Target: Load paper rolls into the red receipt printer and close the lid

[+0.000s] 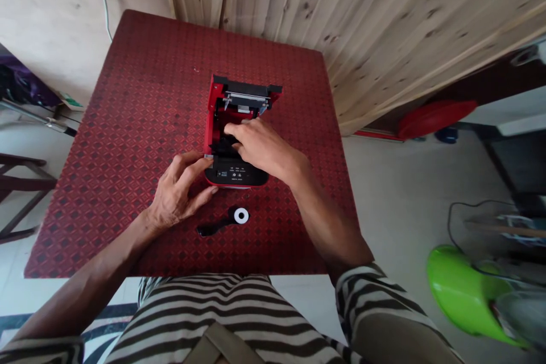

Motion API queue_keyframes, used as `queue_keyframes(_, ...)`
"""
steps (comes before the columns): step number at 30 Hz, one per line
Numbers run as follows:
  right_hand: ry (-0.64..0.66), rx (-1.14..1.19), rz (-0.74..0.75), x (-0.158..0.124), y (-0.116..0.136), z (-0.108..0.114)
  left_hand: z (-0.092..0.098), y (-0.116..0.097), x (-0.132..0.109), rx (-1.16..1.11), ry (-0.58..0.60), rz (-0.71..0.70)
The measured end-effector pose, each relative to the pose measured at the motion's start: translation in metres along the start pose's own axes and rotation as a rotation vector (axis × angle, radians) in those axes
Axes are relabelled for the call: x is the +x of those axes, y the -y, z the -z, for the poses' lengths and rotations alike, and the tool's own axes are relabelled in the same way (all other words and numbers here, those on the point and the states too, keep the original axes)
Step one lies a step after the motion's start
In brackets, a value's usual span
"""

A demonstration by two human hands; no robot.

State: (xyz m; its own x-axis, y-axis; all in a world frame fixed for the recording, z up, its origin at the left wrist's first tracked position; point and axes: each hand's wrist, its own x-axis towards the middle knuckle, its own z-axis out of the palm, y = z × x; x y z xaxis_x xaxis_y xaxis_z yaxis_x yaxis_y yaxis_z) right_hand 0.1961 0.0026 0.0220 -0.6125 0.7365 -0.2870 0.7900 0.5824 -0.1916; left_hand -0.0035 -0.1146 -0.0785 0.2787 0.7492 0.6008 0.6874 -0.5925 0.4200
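Note:
A red and black label printer stands on the table with its lid raised toward the wall. My left hand grips its front left corner, thumb low at the front edge and fingers on top. Into the open compartment reaches my right hand, its fingers bent downward. The fingertips are partly hidden, so what they hold or touch does not show. On the near side of the printer lies a small roll of black ribbon with a white end, its dark tail stretching left over the cloth.
The table has a red patterned covering and stands near a wooden plank wall. A dark wooden stool is at the left. On the floor to the right is a bright green bin, with a cable nearby.

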Motion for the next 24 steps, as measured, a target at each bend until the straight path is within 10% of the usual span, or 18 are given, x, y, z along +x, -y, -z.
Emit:
queue_keyframes(13,-0.347,0.336,0.392,-0.044,-0.022,-0.009,0.016,-0.003,0.007,-0.069,0.011,0.044)
queue_keyframes(18,-0.560,0.294,0.317,-0.063,-0.007,-0.023,0.036,0.006,0.074,-0.017,-0.039,0.023)
queue_keyframes(24,-0.747,0.109,0.314,-0.064,0.006,-0.044,0.015,0.036,0.146,-0.111,0.057,0.104)
